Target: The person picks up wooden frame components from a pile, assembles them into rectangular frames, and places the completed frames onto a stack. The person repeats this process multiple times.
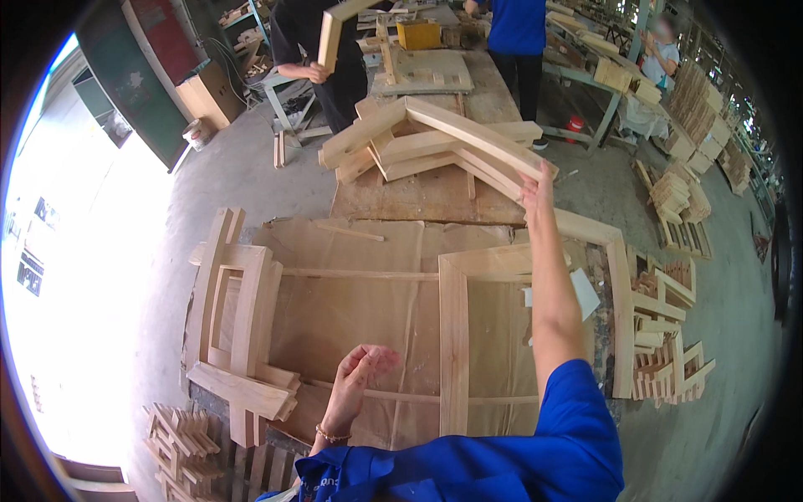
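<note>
My right hand (538, 194), arm stretched far forward, grips the right end of an angled wooden frame piece (477, 130). That piece lies with several similar ones stacked at the far side of the work table. Nearer, my left hand (361, 373) hovers over the covered tabletop (351, 309) with nothing visible in it; its half-curled fingers look loosely apart and slightly blurred. To its right, a squared wooden frame piece (454, 343) lies on the table, partly behind my right arm.
Crossed wooden frame pieces (251, 318) are piled at the table's left edge. A corner frame piece (621, 309) lies along the right edge. More stacks (669, 335) stand beyond it, and others (180, 448) at lower left. Across the table, a person (322, 67) holds a frame piece; another wears blue (516, 33).
</note>
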Demonstrator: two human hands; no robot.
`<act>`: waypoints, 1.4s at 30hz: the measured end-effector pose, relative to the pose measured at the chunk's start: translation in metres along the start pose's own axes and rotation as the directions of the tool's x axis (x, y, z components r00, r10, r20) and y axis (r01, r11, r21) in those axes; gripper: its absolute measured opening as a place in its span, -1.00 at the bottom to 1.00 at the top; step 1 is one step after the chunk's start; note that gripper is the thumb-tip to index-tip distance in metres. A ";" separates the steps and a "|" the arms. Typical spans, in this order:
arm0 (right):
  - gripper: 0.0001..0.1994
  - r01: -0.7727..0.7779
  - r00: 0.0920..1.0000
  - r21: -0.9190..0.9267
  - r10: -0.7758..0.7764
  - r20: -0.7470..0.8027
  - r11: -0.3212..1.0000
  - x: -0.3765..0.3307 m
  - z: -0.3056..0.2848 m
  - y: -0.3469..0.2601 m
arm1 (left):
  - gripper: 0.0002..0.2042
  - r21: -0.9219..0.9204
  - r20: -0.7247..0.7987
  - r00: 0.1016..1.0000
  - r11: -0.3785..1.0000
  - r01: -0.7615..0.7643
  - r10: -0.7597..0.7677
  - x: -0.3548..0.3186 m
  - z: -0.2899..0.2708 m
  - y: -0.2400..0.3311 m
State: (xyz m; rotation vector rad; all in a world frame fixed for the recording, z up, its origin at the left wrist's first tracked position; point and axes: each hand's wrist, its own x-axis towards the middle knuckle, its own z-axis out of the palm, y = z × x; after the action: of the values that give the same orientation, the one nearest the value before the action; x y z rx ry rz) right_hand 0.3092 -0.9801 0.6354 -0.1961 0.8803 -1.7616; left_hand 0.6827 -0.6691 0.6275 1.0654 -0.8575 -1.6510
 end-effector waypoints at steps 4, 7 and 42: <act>-0.54 0.077 0.995 0.019 -0.078 0.057 0.997 -0.060 -0.036 -0.007 | -0.74 0.107 0.006 1.000 0.994 -0.017 0.016 0.006 0.007 0.009; -0.51 0.116 0.987 0.125 -0.128 0.096 0.985 -0.144 -0.067 0.018 | -0.68 0.168 -0.059 0.990 0.979 -0.118 0.130 0.024 0.008 0.007; -0.63 0.695 0.410 -0.687 -0.666 0.623 -0.215 -0.496 -0.034 -0.029 | -0.53 -0.009 0.616 0.745 0.948 -0.317 0.255 -0.085 0.118 0.020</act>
State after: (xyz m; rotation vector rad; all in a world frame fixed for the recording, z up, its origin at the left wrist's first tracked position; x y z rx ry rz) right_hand 0.4589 -0.5252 0.7715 -1.9174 2.0069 -1.8672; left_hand 0.5942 -0.5876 0.7108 0.3977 -1.4601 -1.7111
